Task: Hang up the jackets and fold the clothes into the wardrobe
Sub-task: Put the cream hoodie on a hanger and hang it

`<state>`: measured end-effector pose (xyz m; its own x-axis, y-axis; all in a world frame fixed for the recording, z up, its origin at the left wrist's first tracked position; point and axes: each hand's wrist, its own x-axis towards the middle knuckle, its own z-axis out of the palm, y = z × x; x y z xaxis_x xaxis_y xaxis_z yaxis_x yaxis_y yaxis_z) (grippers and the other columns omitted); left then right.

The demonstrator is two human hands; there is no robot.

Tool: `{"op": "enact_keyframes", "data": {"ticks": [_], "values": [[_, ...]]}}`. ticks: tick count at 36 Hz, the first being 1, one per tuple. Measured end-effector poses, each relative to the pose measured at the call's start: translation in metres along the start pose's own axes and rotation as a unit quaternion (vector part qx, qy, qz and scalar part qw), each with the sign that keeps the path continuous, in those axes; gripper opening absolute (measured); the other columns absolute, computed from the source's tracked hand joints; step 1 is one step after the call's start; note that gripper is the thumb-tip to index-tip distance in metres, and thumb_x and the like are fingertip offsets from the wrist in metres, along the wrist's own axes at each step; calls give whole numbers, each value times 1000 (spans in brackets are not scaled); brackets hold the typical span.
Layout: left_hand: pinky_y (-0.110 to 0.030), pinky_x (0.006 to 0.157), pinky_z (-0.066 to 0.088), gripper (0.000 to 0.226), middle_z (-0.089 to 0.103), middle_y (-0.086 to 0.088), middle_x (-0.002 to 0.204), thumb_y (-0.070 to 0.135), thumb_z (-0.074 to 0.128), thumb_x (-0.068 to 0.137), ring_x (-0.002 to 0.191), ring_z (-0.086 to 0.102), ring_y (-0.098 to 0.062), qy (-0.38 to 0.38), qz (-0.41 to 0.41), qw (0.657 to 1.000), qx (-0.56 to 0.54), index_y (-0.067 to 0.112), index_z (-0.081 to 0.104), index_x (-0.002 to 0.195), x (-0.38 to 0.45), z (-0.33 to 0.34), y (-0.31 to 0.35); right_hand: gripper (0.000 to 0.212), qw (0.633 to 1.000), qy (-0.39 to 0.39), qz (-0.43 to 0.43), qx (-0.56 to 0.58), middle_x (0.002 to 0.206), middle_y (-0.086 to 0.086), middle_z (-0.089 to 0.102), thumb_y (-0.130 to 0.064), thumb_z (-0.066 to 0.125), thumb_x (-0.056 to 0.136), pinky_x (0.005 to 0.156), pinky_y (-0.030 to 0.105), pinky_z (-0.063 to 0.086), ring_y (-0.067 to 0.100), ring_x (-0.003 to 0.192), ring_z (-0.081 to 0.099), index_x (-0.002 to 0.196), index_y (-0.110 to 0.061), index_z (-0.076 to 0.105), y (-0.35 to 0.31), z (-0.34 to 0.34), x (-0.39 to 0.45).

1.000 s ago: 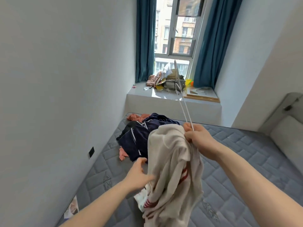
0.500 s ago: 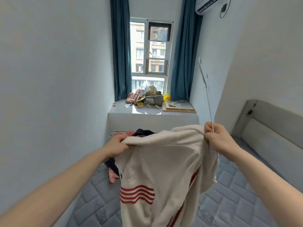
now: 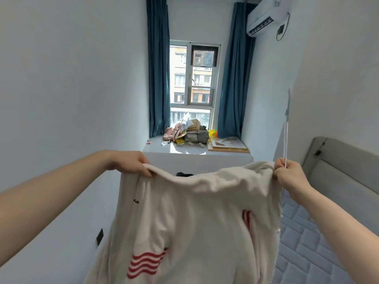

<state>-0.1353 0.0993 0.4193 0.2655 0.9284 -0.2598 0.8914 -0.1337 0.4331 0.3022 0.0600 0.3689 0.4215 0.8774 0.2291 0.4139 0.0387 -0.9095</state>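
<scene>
A cream jacket (image 3: 190,218) with red wavy stripes hangs spread out in front of me, held up by its top edge. My left hand (image 3: 131,162) grips the top left corner. My right hand (image 3: 290,176) pinches the top right corner together with a thin white hanger (image 3: 286,130), which sticks up edge-on above the hand. A bit of dark clothing (image 3: 184,174) shows just over the jacket's top edge; the pile on the bed is otherwise hidden behind the jacket.
A grey quilted mattress (image 3: 303,238) lies at the lower right, with a padded headboard (image 3: 344,167) beyond it. The window ledge (image 3: 155,149) ahead carries clutter (image 3: 189,133) and a wooden frame (image 3: 227,145). A white wall runs close on the left.
Both hands have moved apart and lifted, stretching the jacket wide. The hanger in my right hand has swung to the right. The view has tilted upward.
</scene>
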Motion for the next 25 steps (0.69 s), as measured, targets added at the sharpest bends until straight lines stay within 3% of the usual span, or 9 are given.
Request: {"op": "enact_keyframes", "data": {"ticks": [1,3,6,10,12,14,18,22,25], "values": [[-24,72,45,13,68,12,76,39,72,79,74,61,-8,4,6,998,-59,26,76,75,-3,1,-5,44,1000,5,0,-2,52,-4,25,19,32,75,56,32,16,16,60,23,55,-21,28,-1,-2,1],[-32,84,54,34,76,-5,97,37,70,76,90,72,-20,25,3,985,-171,12,76,98,-5,1,-12,46,1000,-10,5,-26,50,-6,25,19,35,75,56,33,15,16,60,23,55,-21,28,-1,-5,1],[-34,75,56,22,76,-13,98,26,68,93,87,72,-26,57,24,961,-268,7,75,101,-10,5,1,49,996,-50,37,-68,51,-2,30,18,39,74,56,32,18,16,61,27,50,-24,29,8,-1,-1],[-40,82,58,31,75,-19,106,27,69,91,89,73,-30,97,52,931,-349,5,72,112,-10,3,26,48,989,-79,59,-106,56,2,43,15,40,77,63,35,34,21,67,36,46,-21,35,18,11,-8],[-31,69,57,26,75,-16,99,28,63,97,76,71,-21,106,54,927,-356,7,71,110,-11,3,39,45,988,-98,69,-95,75,3,64,13,42,85,69,38,47,26,74,50,56,-22,40,15,17,-18],[-25,59,52,18,72,-9,88,25,56,102,68,67,-17,110,50,925,-361,13,70,100,-12,6,52,33,986,-120,76,-84,99,-1,69,7,47,93,81,41,54,25,89,61,69,-15,55,10,24,-30],[-29,62,49,18,66,-13,91,16,54,102,71,61,-23,123,26,895,-428,13,70,94,-4,17,67,21,980,-183,75,-16,113,2,71,6,57,93,80,38,57,23,95,66,80,-10,53,-3,38,-57],[-36,74,52,29,69,-15,94,17,55,102,74,63,-26,107,16,863,-494,13,61,130,1,30,83,8,964,-248,75,62,108,4,74,7,58,95,81,36,61,23,101,70,91,3,63,-27,46,-92],[-36,71,55,53,70,-15,104,20,57,101,77,66,-26,80,31,867,-491,20,41,152,0,32,91,23,944,-287,89,137,112,9,74,9,57,95,77,38,63,25,97,73,75,-3,55,-44,47,-111]]}}
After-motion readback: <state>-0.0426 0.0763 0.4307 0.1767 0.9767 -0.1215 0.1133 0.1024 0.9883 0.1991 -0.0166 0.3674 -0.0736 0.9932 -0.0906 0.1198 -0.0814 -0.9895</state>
